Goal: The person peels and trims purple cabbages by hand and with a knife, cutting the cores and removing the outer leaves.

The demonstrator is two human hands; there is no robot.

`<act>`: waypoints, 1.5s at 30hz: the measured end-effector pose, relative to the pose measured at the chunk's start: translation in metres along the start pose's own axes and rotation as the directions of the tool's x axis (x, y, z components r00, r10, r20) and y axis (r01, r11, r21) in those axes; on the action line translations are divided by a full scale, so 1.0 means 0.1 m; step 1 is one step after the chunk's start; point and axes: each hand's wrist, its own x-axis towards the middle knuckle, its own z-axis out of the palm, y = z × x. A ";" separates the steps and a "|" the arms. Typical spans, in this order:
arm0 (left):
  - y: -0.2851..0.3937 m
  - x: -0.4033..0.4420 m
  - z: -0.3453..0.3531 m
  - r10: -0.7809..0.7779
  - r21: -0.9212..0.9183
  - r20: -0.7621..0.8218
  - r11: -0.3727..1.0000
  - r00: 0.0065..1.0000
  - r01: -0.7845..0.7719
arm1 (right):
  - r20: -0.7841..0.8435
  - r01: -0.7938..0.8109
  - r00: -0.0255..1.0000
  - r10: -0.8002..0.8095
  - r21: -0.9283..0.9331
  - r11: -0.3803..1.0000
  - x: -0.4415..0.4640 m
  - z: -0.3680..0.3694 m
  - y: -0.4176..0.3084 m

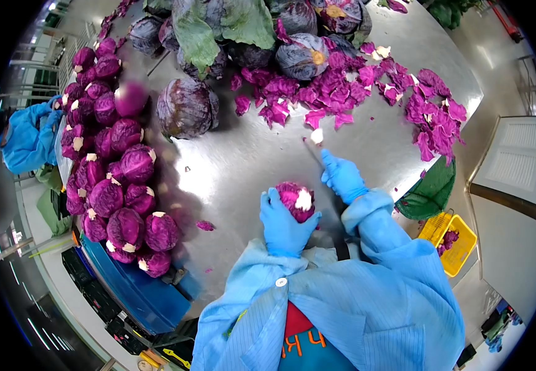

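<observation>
My left hand [282,224], in a blue glove, is wrapped round a trimmed red cabbage [292,199] with a pale cut stem facing right. A knife [312,149] is gripped in my gloved right hand [344,177], its blade pointing up and left, away from the cabbage. Close to the blade tip there is a white cut piece of stem [317,135]. Farther left, several trimmed red cabbages [106,198] lie in a heap, and one blurred cabbage [130,99] shows at its upper right side.
Untrimmed cabbages [187,108] with dark outer leaves crowd the far side of the metal table [243,154]. Loose purple leaves [336,86] spread toward the right edge. Below that edge are a green net [431,191] and a yellow basket [465,247]. A blue bin [135,287] stands at left.
</observation>
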 end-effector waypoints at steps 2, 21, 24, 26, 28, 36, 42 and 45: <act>-0.15 -0.06 -0.04 -0.015 -0.236 -0.031 0.972 0.999 0.008 | 0.224 -0.329 0.936 0.271 0.282 0.902 -0.01 -0.17 -0.10; -0.60 -0.04 0.26 0.114 -0.440 0.173 0.898 0.978 -0.027 | 0.492 0.727 0.674 -0.550 -0.311 0.612 -0.47 0.14 0.01; -0.56 -0.01 0.22 0.104 -0.392 0.207 0.920 0.973 -0.015 | 0.506 0.706 0.679 -0.532 -0.251 0.662 -0.42 0.14 -0.05; -0.53 0.01 0.17 0.101 -0.326 0.210 0.945 0.973 -0.027 | 0.504 0.705 0.677 -0.537 -0.233 0.670 -0.41 0.14 -0.06; -0.50 0.02 0.13 0.106 -0.250 0.198 0.967 0.974 -0.055 | 0.519 0.705 0.669 -0.532 -0.219 0.674 -0.37 0.13 -0.07; -0.25 0.04 0.01 -0.144 -0.224 0.048 0.963 0.988 0.151 | 0.503 0.675 0.717 -0.483 -0.329 0.660 -0.35 0.14 -0.13; -0.21 0.12 -0.09 -0.205 -0.305 0.170 0.919 0.964 0.249 | 0.481 0.610 0.790 -0.380 -0.552 0.569 -0.52 0.24 -0.25; -0.25 0.15 -0.08 -0.160 -0.286 0.187 0.935 0.969 0.209 | 0.399 0.480 0.867 -0.299 -0.506 0.717 -0.52 0.27 -0.29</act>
